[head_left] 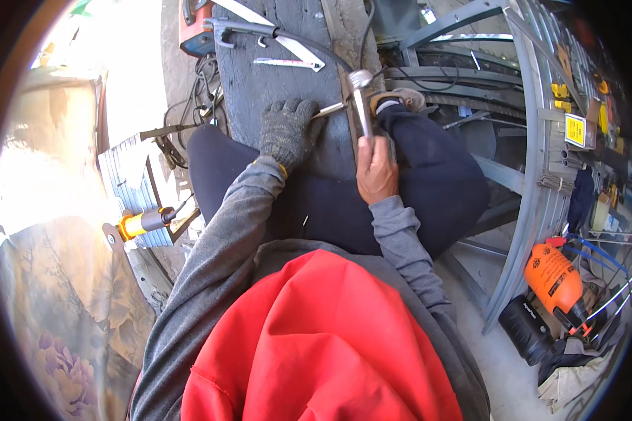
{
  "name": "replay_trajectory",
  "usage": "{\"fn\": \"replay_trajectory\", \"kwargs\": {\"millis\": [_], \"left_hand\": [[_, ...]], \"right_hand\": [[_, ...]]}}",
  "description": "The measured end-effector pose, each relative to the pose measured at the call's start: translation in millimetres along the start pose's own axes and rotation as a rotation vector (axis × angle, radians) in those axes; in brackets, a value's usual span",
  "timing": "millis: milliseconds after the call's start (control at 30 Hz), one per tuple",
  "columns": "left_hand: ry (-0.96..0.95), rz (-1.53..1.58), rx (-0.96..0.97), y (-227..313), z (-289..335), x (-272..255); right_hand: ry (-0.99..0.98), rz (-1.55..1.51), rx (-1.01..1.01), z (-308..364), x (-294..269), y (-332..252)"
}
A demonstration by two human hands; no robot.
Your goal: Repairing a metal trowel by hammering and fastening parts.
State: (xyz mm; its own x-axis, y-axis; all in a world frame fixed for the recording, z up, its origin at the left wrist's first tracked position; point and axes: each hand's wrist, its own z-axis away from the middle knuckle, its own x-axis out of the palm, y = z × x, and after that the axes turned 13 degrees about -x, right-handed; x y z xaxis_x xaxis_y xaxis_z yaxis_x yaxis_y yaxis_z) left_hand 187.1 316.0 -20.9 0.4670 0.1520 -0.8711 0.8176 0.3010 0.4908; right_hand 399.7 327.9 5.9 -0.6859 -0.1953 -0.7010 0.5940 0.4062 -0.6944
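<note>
My left hand (288, 133), in a dark grey knitted glove, is closed near the middle of a dark wooden plank (274, 78). A short, thin metal bar (331, 109) sticks out of its right side, pointing toward the plank's right edge. My bare right hand (378, 170) grips the handle of a hammer (361, 95). The slightly blurred hammer head is up and just right of the bar's tip; I cannot tell whether they touch. Farther up the plank lie an electrode holder (242, 27) with a black cable and a pale flat strip (282, 62).
A red welding machine (196, 28) stands at the far left of the plank. An angle grinder (142, 224) rests at left beside pale blue slats. Grey metal frames (516, 179) rise at right, near an orange spray bottle (556, 278) and a black container (527, 330).
</note>
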Motion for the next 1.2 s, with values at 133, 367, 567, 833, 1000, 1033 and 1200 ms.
{"fn": "replay_trajectory", "kwargs": {"millis": [133,367,567,833,1000,1033,1200], "left_hand": [[0.016,-0.028,0.036,4.2,-2.1,-5.2],[0.067,-0.044,0.083,1.5,6.2,-1.7],[0.07,-0.05,0.041,3.5,6.9,1.9],[0.037,-0.036,0.006,7.0,6.1,-7.0],[0.046,0.0,-0.035,6.6,7.2,-1.8],[0.044,-0.004,-0.039,6.2,8.0,-3.3],[0.037,-0.005,-0.036,5.4,7.1,-2.6]], "right_hand": [[-0.297,0.142,0.201,-11.9,-15.4,-3.9],[0.039,-0.019,0.151,-7.3,-9.0,1.4],[-0.103,0.054,0.075,1.1,-3.8,3.7],[0.026,0.005,0.022,-8.9,-20.6,-24.4],[0.007,-0.022,0.037,-7.1,-14.4,-16.8],[0.129,-0.082,-0.014,-12.5,-19.1,-27.0],[-0.052,0.024,0.032,-0.1,-8.7,-12.1]]}}
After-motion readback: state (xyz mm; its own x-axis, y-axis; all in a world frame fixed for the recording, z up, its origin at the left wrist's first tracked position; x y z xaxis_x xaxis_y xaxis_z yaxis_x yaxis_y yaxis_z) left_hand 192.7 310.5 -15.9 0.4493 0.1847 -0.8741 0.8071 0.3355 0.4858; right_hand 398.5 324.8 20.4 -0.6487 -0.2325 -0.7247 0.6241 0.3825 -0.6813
